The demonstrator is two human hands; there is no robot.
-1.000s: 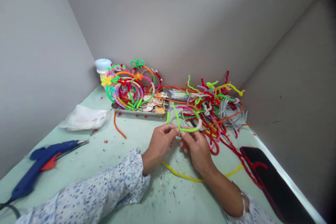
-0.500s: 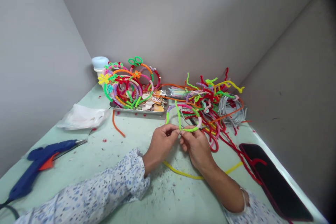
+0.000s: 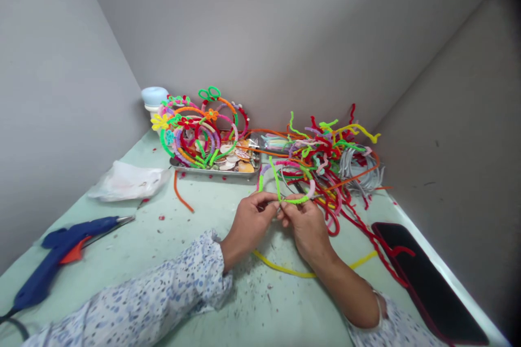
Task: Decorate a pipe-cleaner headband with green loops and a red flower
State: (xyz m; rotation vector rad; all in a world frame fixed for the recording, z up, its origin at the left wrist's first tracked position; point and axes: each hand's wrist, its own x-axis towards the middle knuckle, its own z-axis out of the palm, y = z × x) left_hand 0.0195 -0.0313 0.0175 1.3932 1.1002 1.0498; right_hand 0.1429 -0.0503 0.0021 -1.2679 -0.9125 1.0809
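Observation:
Between my hands is a ring wrapped in pipe cleaners (image 3: 312, 188), coloured green, pink and lilac, with a loose bright green end (image 3: 275, 176) standing up from its near side. My left hand (image 3: 253, 222) pinches the ring's near edge between thumb and finger. Right beside it, my right hand (image 3: 303, 222) grips the same edge, its fingertips almost touching the left ones. The exact spot under the fingertips is hidden. A yellow pipe cleaner (image 3: 285, 269) lies on the table and passes under my right forearm.
At the back stands a metal tray (image 3: 220, 173) of shell-like pieces and finished pipe-cleaner headbands (image 3: 189, 124). Tangled pipe cleaners (image 3: 321, 152) and a wire coil (image 3: 356, 171) lie right of it. A blue glue gun (image 3: 61, 252), plastic bag (image 3: 130, 181) and phone (image 3: 431, 282) flank my arms.
The fingertips of both hands shift very slightly at the ring's near edge, and the loose green end leans a little further left. Nothing else has visibly moved.

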